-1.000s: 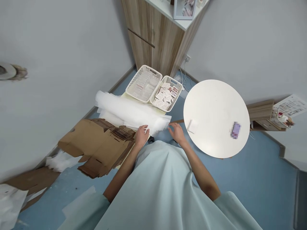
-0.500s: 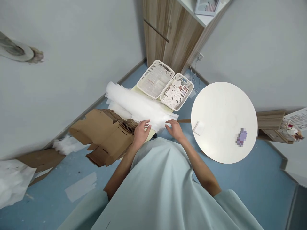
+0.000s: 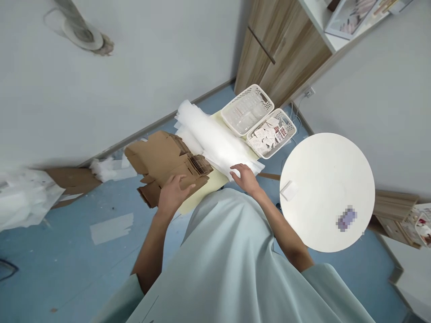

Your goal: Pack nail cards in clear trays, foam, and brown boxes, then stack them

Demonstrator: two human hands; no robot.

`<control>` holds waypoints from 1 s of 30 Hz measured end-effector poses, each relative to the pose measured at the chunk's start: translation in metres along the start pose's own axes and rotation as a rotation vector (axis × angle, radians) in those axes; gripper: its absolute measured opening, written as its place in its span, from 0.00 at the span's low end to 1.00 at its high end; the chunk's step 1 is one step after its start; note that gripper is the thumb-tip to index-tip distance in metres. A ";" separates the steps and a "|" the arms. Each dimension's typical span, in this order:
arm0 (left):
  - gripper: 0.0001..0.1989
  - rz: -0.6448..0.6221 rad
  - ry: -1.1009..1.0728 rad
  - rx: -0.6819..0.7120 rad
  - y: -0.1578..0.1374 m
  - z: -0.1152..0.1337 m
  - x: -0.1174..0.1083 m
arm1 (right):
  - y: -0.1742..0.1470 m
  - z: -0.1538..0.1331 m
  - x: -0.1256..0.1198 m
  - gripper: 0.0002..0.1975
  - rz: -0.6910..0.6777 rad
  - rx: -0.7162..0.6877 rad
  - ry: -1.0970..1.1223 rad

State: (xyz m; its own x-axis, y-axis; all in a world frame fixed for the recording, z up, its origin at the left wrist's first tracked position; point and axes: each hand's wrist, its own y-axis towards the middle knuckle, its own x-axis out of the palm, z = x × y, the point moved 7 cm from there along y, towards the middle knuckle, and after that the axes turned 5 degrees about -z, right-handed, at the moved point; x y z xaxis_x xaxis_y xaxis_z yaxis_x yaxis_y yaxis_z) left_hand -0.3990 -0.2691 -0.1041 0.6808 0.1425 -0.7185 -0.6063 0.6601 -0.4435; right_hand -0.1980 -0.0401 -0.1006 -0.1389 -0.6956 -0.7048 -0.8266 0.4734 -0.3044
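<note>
My left hand (image 3: 174, 195) is over the near edge of a stack of flattened cardboard boxes (image 3: 158, 154), fingers apart; whether it touches the cardboard I cannot tell. With nothing in its spread, slightly curled fingers, my right hand (image 3: 245, 178) is by the near end of a pile of white foam sheets (image 3: 215, 137). Cardboard and foam lie side by side on a low pale-yellow surface (image 3: 215, 180). Behind the foam stand two white plastic baskets: one basket (image 3: 232, 123) holds clear plastic pieces, the other basket (image 3: 267, 155) printed cards.
A round white table (image 3: 326, 179) is at my right, bearing a small white object (image 3: 288, 190) and a blurred-out purple item (image 3: 346, 218). A wood-grain cabinet (image 3: 283, 54) fills the back corner. White plastic wrapping (image 3: 27, 195) lies on the floor at far left.
My left hand has moved left and toward me, from the foam's edge to the cardboard. My right hand has hardly moved. The view has turned left, shifting the surroundings rightward.
</note>
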 end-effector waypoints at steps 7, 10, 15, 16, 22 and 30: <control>0.21 -0.053 0.067 0.015 -0.014 -0.007 0.035 | 0.009 -0.033 0.006 0.13 -0.099 -0.084 -0.032; 0.19 -0.059 0.082 0.018 -0.011 -0.012 0.046 | 0.009 -0.044 0.011 0.13 -0.133 -0.097 -0.045; 0.17 -0.027 0.058 0.056 -0.005 -0.019 0.050 | 0.009 -0.057 0.020 0.13 -0.178 -0.133 -0.065; 0.17 -0.023 0.047 0.057 -0.004 -0.021 0.050 | 0.009 -0.059 0.022 0.13 -0.183 -0.140 -0.067; 0.16 -0.040 -0.021 0.037 -0.001 -0.027 0.048 | 0.010 -0.068 0.035 0.14 -0.227 -0.158 -0.076; 0.17 -0.059 -0.041 0.073 0.003 -0.027 0.047 | 0.010 -0.089 0.064 0.17 -0.306 -0.280 -0.071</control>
State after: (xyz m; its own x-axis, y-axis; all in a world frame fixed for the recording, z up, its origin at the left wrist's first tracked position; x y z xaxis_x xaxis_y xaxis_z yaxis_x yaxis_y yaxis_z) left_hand -0.3795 -0.2805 -0.1536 0.7317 0.1307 -0.6690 -0.5337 0.7203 -0.4430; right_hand -0.2637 -0.1279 -0.0917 0.1656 -0.7377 -0.6545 -0.9417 0.0788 -0.3271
